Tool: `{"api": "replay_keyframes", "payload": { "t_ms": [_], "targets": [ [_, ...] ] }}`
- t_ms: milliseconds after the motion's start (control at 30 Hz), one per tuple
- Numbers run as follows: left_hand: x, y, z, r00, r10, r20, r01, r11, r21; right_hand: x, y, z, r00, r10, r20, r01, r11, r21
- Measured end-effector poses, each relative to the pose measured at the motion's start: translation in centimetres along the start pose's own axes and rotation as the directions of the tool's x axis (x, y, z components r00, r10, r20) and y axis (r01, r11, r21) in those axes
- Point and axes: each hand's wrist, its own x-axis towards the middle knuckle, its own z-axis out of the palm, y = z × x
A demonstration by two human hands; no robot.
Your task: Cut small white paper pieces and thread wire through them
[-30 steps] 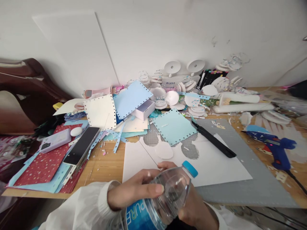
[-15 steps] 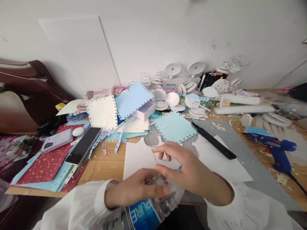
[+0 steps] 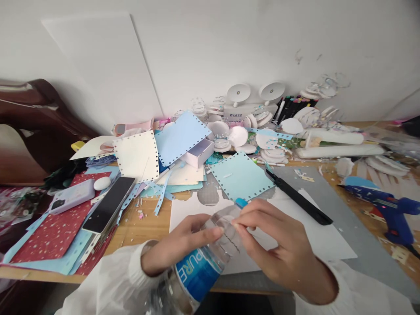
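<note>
A clear plastic water bottle (image 3: pixel 210 258) with a blue label lies tilted in front of me, neck pointing away. My left hand (image 3: pixel 179 247) is wrapped round its upper body. My right hand (image 3: pixel 278 247) pinches the neck by the blue cap (image 3: pixel 242 202), fingers curled over it. Both arms wear white sleeves. Under the hands lies a white sheet (image 3: pixel 315 236) on a grey cutting mat (image 3: pixel 354 245).
A black craft knife (image 3: pixel 300 199) lies on the mat. A blue glue gun (image 3: pixel 390 208) sits at right. Punched paper squares (image 3: pixel 241 175), white discs and scraps crowd the back. Two phones (image 3: pixel 106 205) lie on red paper at left. A dark wooden chair (image 3: pixel 39 127) stands far left.
My right hand came from under the bottle, swung over it and closed on the neck by the cap. The bottle tipped further away from me.
</note>
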Motion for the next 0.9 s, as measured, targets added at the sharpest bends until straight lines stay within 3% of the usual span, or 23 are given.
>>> {"api": "replay_keyframes", "payload": {
  "t_ms": [133, 300, 533, 733, 833, 900],
  "targets": [
    [0.8, 0.3, -0.9, 0.999, 0.003, -0.046, -0.008, 0.994, -0.108, 0.1, 1.3, 0.9, 0.998, 0.052, -0.045, -0.047, 0.993, 0.104],
    [2.0, 0.4, -1.6, 0.994, -0.038, -0.101, 0.017, 0.979, -0.205, 0.2, 3.7, 1.7, 0.971, 0.240, -0.012, -0.220, 0.907, 0.359],
    [2.8, -0.4, -2.5, 0.999, -0.053, -0.006, 0.049, 0.949, -0.310, -0.9, 6.3, 4.0, 0.809, 0.588, 0.001, -0.462, 0.635, 0.619],
    [3.3, -1.5, -2.5, 0.996, -0.001, 0.086, 0.033, 0.927, -0.373, -0.7, 7.9, 4.7, 0.831, 0.548, 0.100, -0.405, 0.472, 0.783],
    [3.7, -2.3, -2.4, 0.987, 0.027, 0.156, 0.034, 0.926, -0.377, -0.1, 7.3, 3.8, 0.859, 0.402, 0.315, -0.466, 0.363, 0.807],
    [3.8, -2.6, -2.5, 0.985, 0.045, 0.168, 0.020, 0.929, -0.369, 0.0, 6.7, 3.2, 0.838, 0.296, 0.458, -0.534, 0.280, 0.797]
  ]
}}
